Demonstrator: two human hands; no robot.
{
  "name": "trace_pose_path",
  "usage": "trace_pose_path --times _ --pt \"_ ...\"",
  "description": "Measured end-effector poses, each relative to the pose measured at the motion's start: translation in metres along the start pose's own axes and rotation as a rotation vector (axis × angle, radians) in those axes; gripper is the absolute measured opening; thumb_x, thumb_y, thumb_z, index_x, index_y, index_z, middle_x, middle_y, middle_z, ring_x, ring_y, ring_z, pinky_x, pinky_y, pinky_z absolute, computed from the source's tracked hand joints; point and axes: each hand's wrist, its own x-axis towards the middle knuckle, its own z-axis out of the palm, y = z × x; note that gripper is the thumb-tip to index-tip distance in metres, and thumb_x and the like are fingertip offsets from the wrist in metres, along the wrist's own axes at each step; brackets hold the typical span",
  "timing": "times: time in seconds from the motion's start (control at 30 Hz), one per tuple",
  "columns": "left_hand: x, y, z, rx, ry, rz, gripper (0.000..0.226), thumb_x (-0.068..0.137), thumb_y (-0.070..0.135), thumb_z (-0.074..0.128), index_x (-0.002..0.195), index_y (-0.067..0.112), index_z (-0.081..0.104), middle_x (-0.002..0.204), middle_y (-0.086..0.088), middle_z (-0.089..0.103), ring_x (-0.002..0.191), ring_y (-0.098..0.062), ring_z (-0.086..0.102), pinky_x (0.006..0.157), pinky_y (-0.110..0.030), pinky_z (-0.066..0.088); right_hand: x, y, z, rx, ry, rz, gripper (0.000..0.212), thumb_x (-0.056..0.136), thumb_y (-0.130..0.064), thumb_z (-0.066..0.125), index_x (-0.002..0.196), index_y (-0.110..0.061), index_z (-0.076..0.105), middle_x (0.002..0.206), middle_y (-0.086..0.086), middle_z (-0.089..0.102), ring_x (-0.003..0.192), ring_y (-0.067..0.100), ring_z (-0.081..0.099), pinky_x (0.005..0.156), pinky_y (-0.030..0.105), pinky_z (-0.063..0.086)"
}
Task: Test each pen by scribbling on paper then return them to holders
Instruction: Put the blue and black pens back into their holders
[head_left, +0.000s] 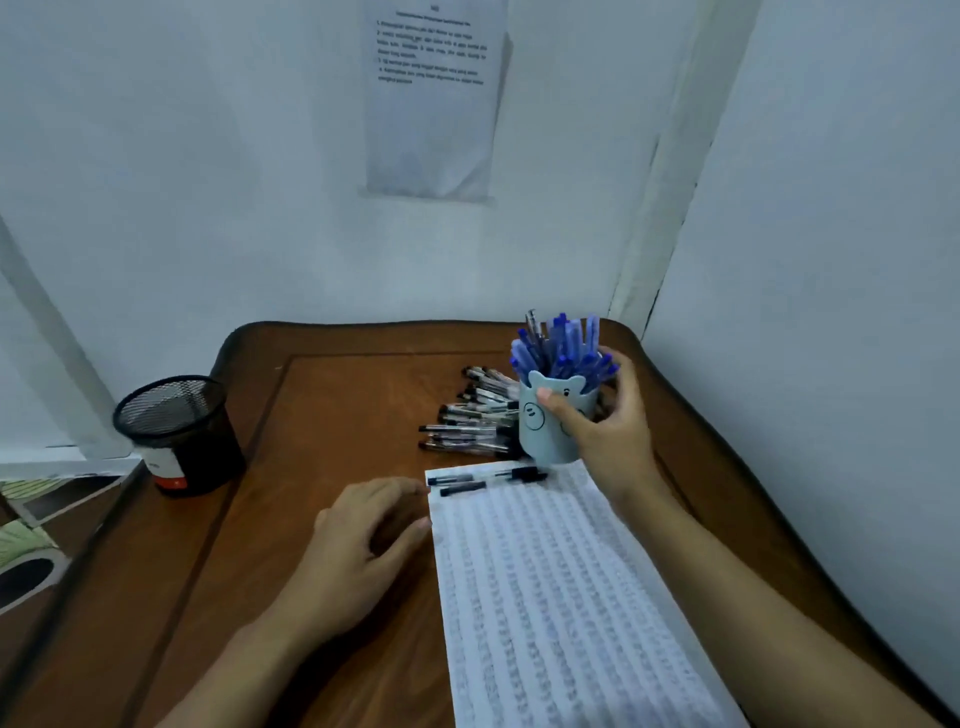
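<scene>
Nearest, a long sheet of paper (561, 597) lies on the brown wooden table (337, 395), running away from the viewer and covered in rows of scribbled marks. The left hand (363, 540) rests on the table at the sheet's left edge, fingers loosely curled, holding nothing. A few black pens (519, 474) lie crosswise on the far end of the paper; blur prevents an exact count.

Just beyond that end, the right hand (602, 431) grips a light blue holder (540, 431) with a face drawn on it, thumb across the front and fingers wrapped round the right side. The holder is upright and packed with blue pens (563, 348). Whether its base touches the table cannot be told.

Beside the holder, to its left, lies a loose pile of black pens (472, 415). Well apart, at the table's left edge, stands a black mesh holder (176, 431). A printed notice (434, 98) hangs on the wall behind.
</scene>
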Motion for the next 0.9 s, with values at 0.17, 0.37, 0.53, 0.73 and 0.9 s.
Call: trace_pose_path --times 0.17,0.37,0.53,0.73,0.9 --pt "0.026 0.01 0.025 0.162 -0.043 0.002 0.053 0.092 0.073 0.031 0.14 0.054 0.041 0.147 0.033 0.032 0.134 0.012 0.016 0.107 -0.033 0.016 0.035 0.021 -0.051 -0.093 0.127 0.039 0.07 0.081 -0.031 0.083 0.138 -0.029 0.042 0.135 -0.003 0.059 0.117 0.012 0.063 0.091 0.031 0.059" --pt "0.038 0.007 0.04 0.274 -0.046 0.006 0.072 0.08 0.084 0.015 0.142 0.056 0.036 0.141 0.028 0.031 0.125 0.011 0.014 0.102 -0.032 0.008 0.058 0.053 -0.073 -0.164 0.155 0.118 0.073 0.083 -0.028 0.082 0.14 -0.027 0.037 0.144 -0.001 0.052 0.128 0.017 0.054 0.106 0.042 0.051" --pt "0.039 0.008 0.04 0.288 -0.032 0.008 0.061 0.083 0.084 0.018 0.138 0.063 0.037 0.143 0.032 0.029 0.134 0.006 0.019 0.102 -0.035 0.011 0.064 0.071 -0.076 -0.198 0.146 0.113 0.076 0.083 -0.027 0.082 0.142 -0.026 0.035 0.146 -0.001 0.048 0.132 0.014 0.05 0.106 0.032 0.049" --pt "0.039 0.006 0.042 0.295 -0.011 0.013 0.066 0.085 0.083 0.022 0.142 0.056 0.042 0.144 0.028 0.036 0.132 0.006 0.02 0.105 -0.037 0.012 0.068 0.08 -0.078 -0.18 0.119 0.103 0.075 0.084 -0.028 0.082 0.142 -0.03 0.035 0.144 -0.003 0.051 0.13 0.013 0.052 0.092 0.016 0.048" --pt "0.04 0.007 0.043 0.307 -0.002 0.009 0.069 0.083 0.084 0.021 0.143 0.056 0.042 0.144 0.025 0.039 0.136 0.001 0.024 0.103 -0.037 0.013 0.064 0.075 -0.079 -0.2 0.125 0.1 0.077 0.082 -0.029 0.083 0.143 -0.029 0.035 0.143 -0.004 0.051 0.127 0.011 0.051 0.088 0.013 0.047"
